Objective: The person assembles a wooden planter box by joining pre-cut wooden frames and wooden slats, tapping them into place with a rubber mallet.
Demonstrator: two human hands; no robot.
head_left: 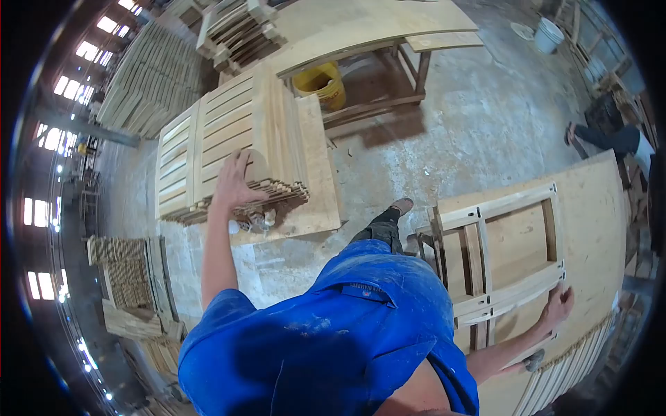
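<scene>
My left hand [234, 182] lies open on the slatted panel stack [232, 135], gripping nothing. My right hand [559, 306] presses flat on the wooden frame [501, 256]. Pull carelessly and that stack could slide off.

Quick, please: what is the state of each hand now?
Left hand: open, resting on the stack of slatted panels.
Right hand: open, flat on the wooden frame.

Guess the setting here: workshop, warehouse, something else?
Most likely a woodworking or furniture workshop. The left hand rests on a stack of slatted wooden panels, the right hand on a workbench beside an unfinished wooden frame. More slatted panels are stacked along the concrete floor.
</scene>
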